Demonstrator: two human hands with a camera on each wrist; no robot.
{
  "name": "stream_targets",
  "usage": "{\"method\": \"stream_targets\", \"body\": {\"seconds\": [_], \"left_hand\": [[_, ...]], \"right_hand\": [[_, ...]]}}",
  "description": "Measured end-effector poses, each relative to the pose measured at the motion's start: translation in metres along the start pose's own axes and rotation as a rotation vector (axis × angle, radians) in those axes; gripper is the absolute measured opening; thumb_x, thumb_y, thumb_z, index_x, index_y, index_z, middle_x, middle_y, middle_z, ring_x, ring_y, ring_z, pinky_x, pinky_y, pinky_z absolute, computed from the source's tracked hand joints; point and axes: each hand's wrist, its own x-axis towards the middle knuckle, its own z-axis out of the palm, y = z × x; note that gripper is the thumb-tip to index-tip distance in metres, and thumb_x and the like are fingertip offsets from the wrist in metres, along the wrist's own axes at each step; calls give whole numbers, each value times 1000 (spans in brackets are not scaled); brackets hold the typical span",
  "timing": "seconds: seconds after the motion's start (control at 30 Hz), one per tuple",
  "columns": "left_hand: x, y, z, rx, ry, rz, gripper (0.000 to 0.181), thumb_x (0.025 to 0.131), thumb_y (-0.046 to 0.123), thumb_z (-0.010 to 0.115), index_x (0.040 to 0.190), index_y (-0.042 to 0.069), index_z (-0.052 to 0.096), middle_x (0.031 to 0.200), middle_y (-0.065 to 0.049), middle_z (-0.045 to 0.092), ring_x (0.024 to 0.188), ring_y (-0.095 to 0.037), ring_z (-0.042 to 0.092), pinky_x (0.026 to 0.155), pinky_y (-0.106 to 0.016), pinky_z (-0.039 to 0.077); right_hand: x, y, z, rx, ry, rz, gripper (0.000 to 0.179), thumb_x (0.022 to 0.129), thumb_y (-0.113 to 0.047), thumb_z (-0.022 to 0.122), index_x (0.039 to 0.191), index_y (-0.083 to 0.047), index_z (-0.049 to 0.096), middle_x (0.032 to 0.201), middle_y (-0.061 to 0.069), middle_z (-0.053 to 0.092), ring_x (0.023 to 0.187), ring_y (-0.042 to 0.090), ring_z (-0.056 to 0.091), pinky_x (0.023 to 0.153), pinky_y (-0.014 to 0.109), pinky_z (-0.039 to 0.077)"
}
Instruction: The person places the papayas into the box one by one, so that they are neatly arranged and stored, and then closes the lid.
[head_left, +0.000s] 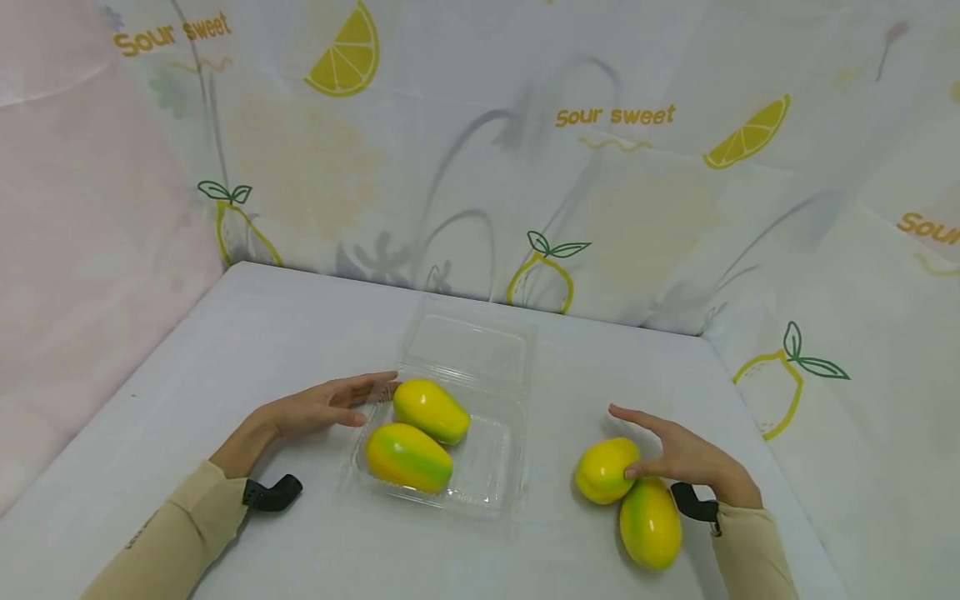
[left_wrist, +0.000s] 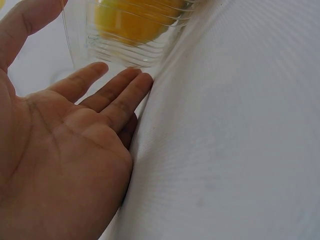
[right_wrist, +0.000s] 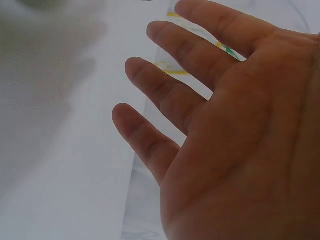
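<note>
A clear plastic clamshell box (head_left: 487, 467) lies with its lid (head_left: 468, 337) folded back on the white table. Inside its left half are two yellow-green papayas, the far papaya (head_left: 431, 410) and the near papaya (head_left: 408, 458). My left hand (head_left: 318, 407) is at the box's left side, its extended fingers (left_wrist: 127, 102) right at the ribbed wall. To the right, my right hand (head_left: 686, 454) hovers with fingers spread over two more fruits, a rounder yellow fruit (head_left: 606, 471) and a yellow-green fruit (head_left: 651, 525). Its palm and spread fingers fill the right wrist view, holding nothing.
The white table (head_left: 285, 550) meets a fabric backdrop (head_left: 465, 167) printed with lemons and lettering at the back and sides. Each wrist carries a black strap-on camera mount, such as the left mount (head_left: 273, 493) beside the box.
</note>
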Motion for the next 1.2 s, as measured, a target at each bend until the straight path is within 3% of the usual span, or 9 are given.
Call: {"method": "stream_targets", "body": {"seconds": [0.17,0.33,0.43,0.87,1.2], "left_hand": [[0,-1,0,-19,0,0,70,98,17,56,157,10,19,162,-15,22,141,-1,34,114,-23,27],[0,-1,1,-31,-1,0,70,98,16,56,157,10,19,162,-16,21,142,-3,33,114,-23,27],[0,-2,1,-34,0,-4,70,98,16,56,157,12,19,162,-16,21,135,11,33,105,-9,27],[-1,0,0,-12,11,-14,70,97,18,57,157,15,21,163,-14,21,134,13,32,105,-9,26],[0,-2,-1,-30,4,2,70,97,15,56,157,12,20,162,-15,21,133,15,33,103,-6,26]], "right_hand": [[2,-1,1,39,-57,22,77,84,-39,75,147,-7,44,150,18,45,136,45,40,106,65,32],[2,-5,-2,67,-113,-3,65,87,-34,73,141,-7,51,144,15,53,132,46,44,103,67,33],[2,-5,-3,66,-130,-24,58,88,-33,72,138,-9,55,140,12,57,129,45,48,102,66,36],[2,-8,-6,76,-144,22,60,90,-33,70,136,2,53,135,21,58,121,48,52,98,67,39],[5,-11,-4,56,-134,19,63,89,-37,70,138,0,53,135,19,59,118,43,57,97,62,43]]}}
